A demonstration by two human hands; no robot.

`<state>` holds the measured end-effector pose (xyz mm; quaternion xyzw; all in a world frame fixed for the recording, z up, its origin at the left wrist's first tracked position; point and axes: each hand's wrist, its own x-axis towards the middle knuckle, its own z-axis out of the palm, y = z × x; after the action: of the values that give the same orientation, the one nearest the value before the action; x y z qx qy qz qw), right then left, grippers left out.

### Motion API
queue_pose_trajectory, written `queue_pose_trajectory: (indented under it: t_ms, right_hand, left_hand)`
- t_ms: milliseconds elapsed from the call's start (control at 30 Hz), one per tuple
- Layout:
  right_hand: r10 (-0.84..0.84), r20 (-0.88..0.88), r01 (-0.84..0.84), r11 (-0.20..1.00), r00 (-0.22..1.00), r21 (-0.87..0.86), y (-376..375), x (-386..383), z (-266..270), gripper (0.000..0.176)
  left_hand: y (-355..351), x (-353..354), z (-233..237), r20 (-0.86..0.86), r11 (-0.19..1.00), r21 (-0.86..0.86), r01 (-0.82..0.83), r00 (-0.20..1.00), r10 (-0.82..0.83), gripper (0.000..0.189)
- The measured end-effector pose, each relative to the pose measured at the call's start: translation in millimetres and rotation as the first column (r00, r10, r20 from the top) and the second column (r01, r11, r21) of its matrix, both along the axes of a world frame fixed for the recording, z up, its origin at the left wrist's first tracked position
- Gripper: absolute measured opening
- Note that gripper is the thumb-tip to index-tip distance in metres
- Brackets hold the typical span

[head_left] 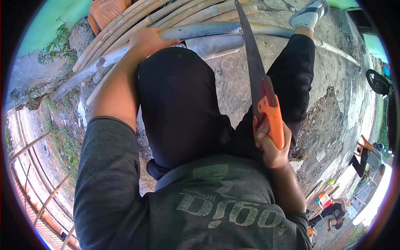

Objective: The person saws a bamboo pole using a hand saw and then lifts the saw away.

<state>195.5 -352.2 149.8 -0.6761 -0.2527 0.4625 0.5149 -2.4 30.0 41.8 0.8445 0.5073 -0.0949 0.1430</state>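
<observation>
Along the near edge of the heaped poles (204, 14), over the concrete ground (237, 77), one long bamboo pole (200, 30) lies crosswise. Left hand (148, 41) rests on it, thumb spread along the pole; closure of the other fingers cannot be told. Right hand (273, 148): fingers clamped round the orange handle of the saw (257, 66), blade across the pole, contact unclear. Judgement: saw square to the pole, start with light strokes, press down against rolling, left thumb well clear; a sagging end could pinch the blade.
</observation>
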Motion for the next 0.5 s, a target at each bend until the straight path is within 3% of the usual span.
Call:
queue_pose_trajectory:
  t_ms: [100, 133, 200, 233, 267, 300, 333, 367, 400, 467, 500]
  right_hand:
    - [0.033, -0.024, -0.034, 0.999, 0.999, -0.015, 1, -4, 5, 0.013]
    - [-0.038, -0.25, 0.065, 0.993, 0.968, 0.102, 0, 4, 5, 0.013]
    - [-0.085, -0.667, 0.318, 0.918, 0.74, 0.236, -6, 26, 3, 0.013]
    - [-0.078, -0.634, 0.289, 0.927, 0.77, 0.237, -9, 34, 3, 0.012]
    - [-0.127, -0.334, 0.192, 0.966, 0.934, 0.171, -6, 32, -4, 0.012]
    - [-0.123, 0.002, 0.123, 0.99, 0.992, 0.066, 1, 20, -10, 0.012]
    - [-0.062, 0.335, 0.085, 0.995, 0.94, -0.055, 9, 10, -16, 0.013]
    - [0.045, 0.262, -0.058, 0.998, 0.964, 0.04, 17, 8, -20, 0.012]
    - [0.089, 0.29, -0.097, 0.995, 0.953, 0.012, 25, 2, -18, 0.013]
    - [0.142, 0.31, -0.133, 0.99, 0.94, -0.049, 35, -2, -12, 0.012]
    - [0.106, 0.223, -0.1, 0.994, 0.969, -0.041, 34, -3, -7, 0.012]
  left_hand:
    - [3, 2, 2, -0.042, 0.999, -0.05, 0.005, 0.999, -0.007, 0.098]
    - [6, 1, 0, -0.029, 1.0, -0.022, 0.002, 1.0, -0.003, 0.099]
    - [3, -1, -6, -0.005, 1.0, 0.02, -0.003, 1.0, 0.003, 0.101]
    - [1, 0, -5, -0.006, 1.0, 0.009, -0.002, 1.0, 0.002, 0.101]
    - [1, 0, -2, -0.008, 1.0, 0.001, 0.0, 1.0, 0.001, 0.101]
    - [-4, -1, 1, -0.012, 1.0, -0.013, 0.001, 1.0, -0.001, 0.102]
    - [-8, -2, 3, -0.005, 1.0, -0.017, 0.0, 1.0, -0.001, 0.101]
    - [-9, -2, 6, 0.011, 1.0, -0.01, -0.009, 1.0, 0.009, 0.101]
    - [-9, -2, 8, 0.021, 1.0, -0.008, -0.015, 1.0, 0.015, 0.101]
    - [-2, -2, 0, 0.006, 1.0, -0.01, -0.016, 1.0, 0.016, 0.1]
    - [-1, 0, -1, -0.003, 1.0, -0.016, -0.013, 1.0, 0.013, 0.1]
